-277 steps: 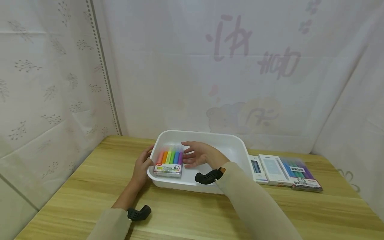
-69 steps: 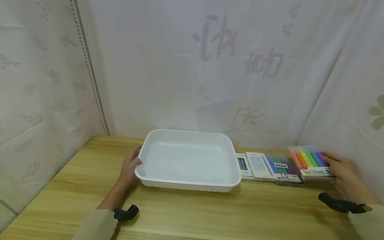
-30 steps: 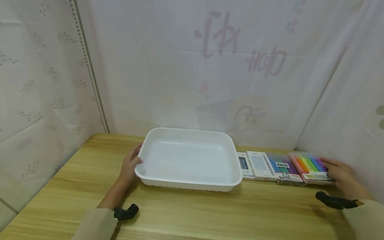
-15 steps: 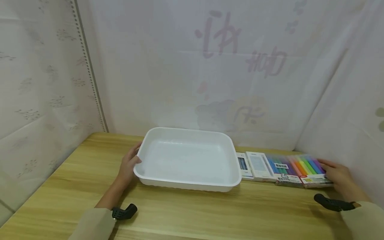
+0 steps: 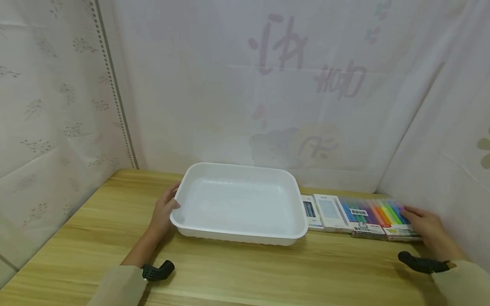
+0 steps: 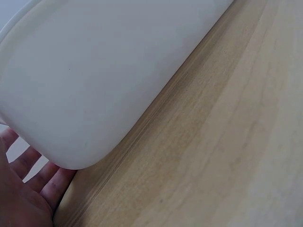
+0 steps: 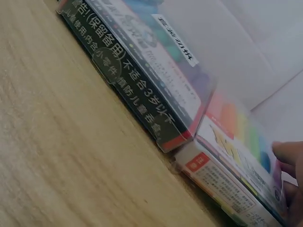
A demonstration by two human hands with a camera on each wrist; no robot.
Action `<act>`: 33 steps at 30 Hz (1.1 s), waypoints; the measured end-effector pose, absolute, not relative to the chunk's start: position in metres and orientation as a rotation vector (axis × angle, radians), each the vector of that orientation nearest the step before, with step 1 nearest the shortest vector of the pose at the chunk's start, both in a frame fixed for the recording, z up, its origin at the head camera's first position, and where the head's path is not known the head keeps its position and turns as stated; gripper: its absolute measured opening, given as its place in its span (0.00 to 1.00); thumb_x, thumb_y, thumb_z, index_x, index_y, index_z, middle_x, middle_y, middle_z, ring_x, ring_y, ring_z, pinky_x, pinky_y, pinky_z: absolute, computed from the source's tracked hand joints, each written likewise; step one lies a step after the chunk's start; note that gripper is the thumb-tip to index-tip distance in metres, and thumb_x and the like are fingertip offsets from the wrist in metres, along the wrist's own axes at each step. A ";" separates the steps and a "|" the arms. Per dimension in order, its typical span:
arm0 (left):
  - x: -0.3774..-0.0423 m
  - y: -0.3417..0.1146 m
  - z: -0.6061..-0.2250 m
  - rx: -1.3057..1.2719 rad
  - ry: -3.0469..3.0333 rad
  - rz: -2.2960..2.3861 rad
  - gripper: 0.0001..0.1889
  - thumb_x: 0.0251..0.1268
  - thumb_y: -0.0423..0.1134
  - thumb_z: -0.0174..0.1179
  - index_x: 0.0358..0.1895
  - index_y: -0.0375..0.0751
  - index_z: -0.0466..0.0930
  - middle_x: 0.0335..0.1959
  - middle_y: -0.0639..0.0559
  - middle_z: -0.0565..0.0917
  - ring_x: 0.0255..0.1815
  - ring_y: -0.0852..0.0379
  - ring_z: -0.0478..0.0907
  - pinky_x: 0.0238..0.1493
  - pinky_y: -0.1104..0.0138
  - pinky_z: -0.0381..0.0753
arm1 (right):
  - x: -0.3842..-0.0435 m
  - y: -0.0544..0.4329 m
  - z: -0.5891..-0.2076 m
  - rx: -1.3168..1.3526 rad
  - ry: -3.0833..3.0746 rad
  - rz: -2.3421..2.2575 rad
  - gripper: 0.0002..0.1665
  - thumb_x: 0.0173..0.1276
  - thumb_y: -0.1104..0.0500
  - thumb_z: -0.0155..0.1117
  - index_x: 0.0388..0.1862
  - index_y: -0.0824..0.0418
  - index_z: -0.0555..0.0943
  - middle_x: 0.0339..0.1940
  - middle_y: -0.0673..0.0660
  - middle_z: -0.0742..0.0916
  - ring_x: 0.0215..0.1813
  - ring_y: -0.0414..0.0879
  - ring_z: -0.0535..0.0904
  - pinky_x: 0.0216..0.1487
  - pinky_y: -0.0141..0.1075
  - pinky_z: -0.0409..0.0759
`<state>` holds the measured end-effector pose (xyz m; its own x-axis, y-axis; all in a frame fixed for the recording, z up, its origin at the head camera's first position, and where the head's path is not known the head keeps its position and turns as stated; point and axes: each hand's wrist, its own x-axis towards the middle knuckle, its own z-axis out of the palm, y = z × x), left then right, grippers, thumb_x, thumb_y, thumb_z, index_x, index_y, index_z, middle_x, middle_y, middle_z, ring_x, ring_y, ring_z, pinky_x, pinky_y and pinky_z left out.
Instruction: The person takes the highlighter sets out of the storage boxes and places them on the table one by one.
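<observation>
A white plastic tray (image 5: 237, 208) sits on the table, its inside bare. My left hand (image 5: 162, 214) rests at its left side, thumb by the rim. In the left wrist view, the spread fingers (image 6: 49, 182) reach along the outside of the tray's corner; their tips are partly hidden. Far right, my right hand (image 5: 428, 229) holds the right edge of a clear pack of rainbow-coloured highlighters (image 5: 402, 230). That pack lies side by side with another clear pack of blue, green and purple pens (image 5: 365, 228). Most of the right fingers are out of the right wrist view.
Between the tray and the packs lie a white box with a window (image 5: 332, 212) and a narrower white box (image 5: 311, 212). The row stands near the back of the wooden table (image 5: 275, 272). Pale printed curtains (image 5: 214, 106) enclose the back and sides.
The highlighters were in the tray at first; my right hand has carried them to the row's right end, lowered them and slid them left against the neighbouring pack. My left hand stays by the tray.
</observation>
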<state>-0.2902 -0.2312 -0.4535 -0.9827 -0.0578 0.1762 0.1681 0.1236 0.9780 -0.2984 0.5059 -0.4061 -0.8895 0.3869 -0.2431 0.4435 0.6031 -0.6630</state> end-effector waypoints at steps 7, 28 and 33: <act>-0.291 -0.230 -0.452 -0.111 -2.216 -1.986 0.37 0.59 0.30 0.45 0.77 0.41 0.62 0.75 0.28 0.66 0.71 0.29 0.68 0.61 0.49 0.78 | -0.293 0.497 -0.407 0.602 2.901 -0.933 0.55 0.74 0.33 0.47 0.79 0.74 0.47 0.74 0.85 0.57 0.63 0.73 0.64 0.43 0.39 0.74; -0.288 -0.230 -0.453 -0.070 -2.236 -1.999 0.37 0.59 0.31 0.45 0.78 0.41 0.60 0.76 0.30 0.64 0.71 0.30 0.69 0.59 0.54 0.79 | -0.287 0.472 -0.409 0.598 3.015 -0.567 0.60 0.72 0.29 0.46 0.72 0.84 0.53 0.68 0.87 0.62 0.64 0.81 0.63 0.60 0.68 0.67; -0.288 -0.231 -0.451 -0.070 -2.236 -1.994 0.37 0.59 0.32 0.45 0.78 0.42 0.60 0.76 0.30 0.65 0.71 0.30 0.69 0.55 0.59 0.80 | -0.285 0.468 -0.404 0.651 3.046 -0.587 0.58 0.71 0.31 0.51 0.69 0.85 0.60 0.66 0.86 0.67 0.60 0.78 0.69 0.55 0.63 0.71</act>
